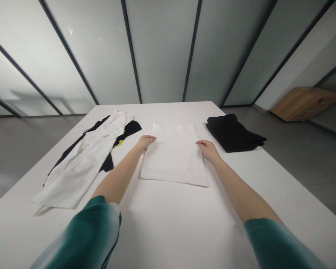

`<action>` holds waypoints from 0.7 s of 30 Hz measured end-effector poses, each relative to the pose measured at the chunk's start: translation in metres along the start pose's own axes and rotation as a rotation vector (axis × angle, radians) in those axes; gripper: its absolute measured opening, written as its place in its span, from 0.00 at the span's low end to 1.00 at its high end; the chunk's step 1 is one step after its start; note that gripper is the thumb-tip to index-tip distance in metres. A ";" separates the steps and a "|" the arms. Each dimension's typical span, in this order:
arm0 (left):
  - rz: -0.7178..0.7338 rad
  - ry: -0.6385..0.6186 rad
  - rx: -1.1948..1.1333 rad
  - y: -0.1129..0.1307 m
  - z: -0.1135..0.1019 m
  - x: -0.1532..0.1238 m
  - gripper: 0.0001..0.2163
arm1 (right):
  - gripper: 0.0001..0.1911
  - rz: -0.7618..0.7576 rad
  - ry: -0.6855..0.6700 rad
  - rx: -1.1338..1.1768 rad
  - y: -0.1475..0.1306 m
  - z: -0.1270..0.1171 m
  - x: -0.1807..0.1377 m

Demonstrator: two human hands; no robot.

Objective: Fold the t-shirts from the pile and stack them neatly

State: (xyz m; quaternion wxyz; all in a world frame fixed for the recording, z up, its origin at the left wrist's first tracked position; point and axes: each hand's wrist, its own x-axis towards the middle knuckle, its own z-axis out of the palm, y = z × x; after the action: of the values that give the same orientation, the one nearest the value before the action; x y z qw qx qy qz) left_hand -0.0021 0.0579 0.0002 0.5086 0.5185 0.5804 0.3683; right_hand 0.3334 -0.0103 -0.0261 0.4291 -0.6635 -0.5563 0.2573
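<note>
One white shirt (173, 164) lies folded mid-table (168, 231): soft, light, limp by my judgement, best held at both side edges. There the left hand (145, 142) and right hand (208, 148) rest, fingers together (pinching or pressing, I cannot tell). One folded black garment (235, 133); two loose ones, a white garment (81, 164) over a black top (130, 129).

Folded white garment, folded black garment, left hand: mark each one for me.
folded white garment (173, 166), head view, centre of its top face.
folded black garment (233, 133), head view, middle of the pile.
left hand (145, 142), head view, back of the hand.
</note>
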 end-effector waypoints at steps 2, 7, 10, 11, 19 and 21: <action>0.002 0.033 -0.038 0.000 0.000 0.000 0.08 | 0.12 0.028 0.025 0.048 -0.002 -0.002 0.000; 0.003 0.023 -0.144 0.008 -0.009 0.000 0.09 | 0.12 0.108 0.053 0.246 -0.006 -0.009 0.005; -0.016 -0.055 -0.196 0.020 -0.018 0.003 0.11 | 0.11 0.090 0.031 0.348 -0.013 -0.014 0.011; -0.022 -0.080 -0.204 0.025 -0.021 0.005 0.12 | 0.11 0.079 0.030 0.373 -0.016 -0.015 0.014; 0.133 -0.062 -0.236 0.100 -0.035 0.041 0.20 | 0.09 0.052 0.069 0.450 -0.077 -0.033 0.081; 0.247 -0.034 -0.227 0.126 -0.039 0.049 0.23 | 0.10 0.027 0.089 0.461 -0.096 -0.043 0.103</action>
State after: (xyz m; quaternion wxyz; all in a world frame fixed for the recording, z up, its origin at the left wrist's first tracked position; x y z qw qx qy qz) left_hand -0.0085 0.1337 0.1185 0.5243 0.5314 0.4584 0.4823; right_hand 0.3445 0.0776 0.0917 0.5901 -0.5659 -0.4543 0.3538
